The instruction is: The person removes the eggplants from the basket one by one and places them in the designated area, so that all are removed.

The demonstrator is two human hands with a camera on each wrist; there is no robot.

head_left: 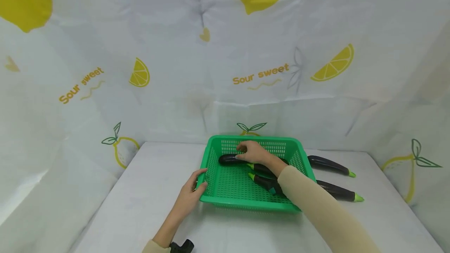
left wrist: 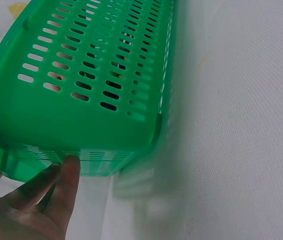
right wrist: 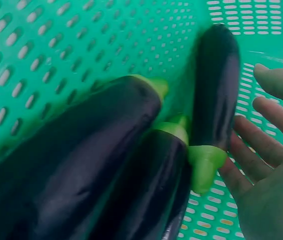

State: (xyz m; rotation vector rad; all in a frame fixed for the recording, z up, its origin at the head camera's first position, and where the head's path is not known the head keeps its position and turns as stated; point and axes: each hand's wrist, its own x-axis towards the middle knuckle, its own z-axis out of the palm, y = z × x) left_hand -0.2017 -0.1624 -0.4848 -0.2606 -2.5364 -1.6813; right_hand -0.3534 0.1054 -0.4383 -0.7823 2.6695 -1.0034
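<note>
A green plastic basket [head_left: 246, 205] with slotted walls stands on the table and holds several dark eggplants. My left hand [head_left: 190, 196] grips its left rim, and in the left wrist view the fingers [left wrist: 66, 187] lie against the outer wall. Inside the basket, my right hand [head_left: 254, 153] is over the far eggplant [head_left: 227, 159]. The right wrist view shows this hand's spread fingers [right wrist: 256, 150] beside an eggplant [right wrist: 215, 85], near its green cap; whether they touch cannot be told. Another eggplant [right wrist: 81, 155] lies with its stem close by. The right forearm hides part of the basket.
Two more eggplants, one farther back [head_left: 328, 164] and one nearer [head_left: 335, 190], lie on the white table [head_left: 151, 190] just right of the basket. A lemon-print sheet [head_left: 175, 100] hangs behind the table and along its sides.
</note>
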